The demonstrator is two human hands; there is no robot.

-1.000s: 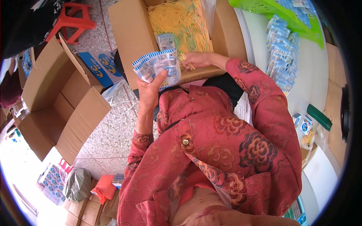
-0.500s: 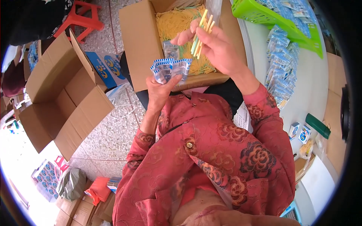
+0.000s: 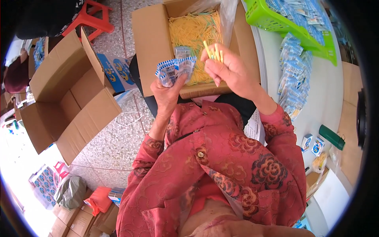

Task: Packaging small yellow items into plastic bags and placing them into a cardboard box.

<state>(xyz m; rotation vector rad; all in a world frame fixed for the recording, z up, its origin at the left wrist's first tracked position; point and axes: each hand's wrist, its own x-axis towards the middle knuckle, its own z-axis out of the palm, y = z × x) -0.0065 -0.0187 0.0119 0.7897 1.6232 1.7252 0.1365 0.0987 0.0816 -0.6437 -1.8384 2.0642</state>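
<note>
My left hand point(image 3: 166, 94) is closed around a small clear plastic bag point(image 3: 170, 70) with blue-and-white zigzag edges, its thumb pressed on the front. A little to the right, my right hand point(image 3: 239, 77) grips a short bundle of thin yellow sticks point(image 3: 215, 53), whose ends poke out above the fingers. Both hands are over the near part of a cardboard box point(image 3: 148, 47), which stands in front of my lap. Inside it lies a thick heap of thin yellow and green sticks point(image 3: 193, 29). Another clear packet point(image 3: 182, 51) rests on that heap, partly covered by the held bag.
An open cardboard carton point(image 3: 75, 94) stands on the floor at left, by a red stool point(image 3: 94, 19). On the white table at right lie a pile of filled packets point(image 3: 294, 75), a green basket point(image 3: 272, 23) with more packets, and a dark green case point(image 3: 332, 136).
My right hand has come down and closer to me, its fingers closing lower around the sticks. The left hand still holds its bag, nearly in place. The view has shifted slightly.
</note>
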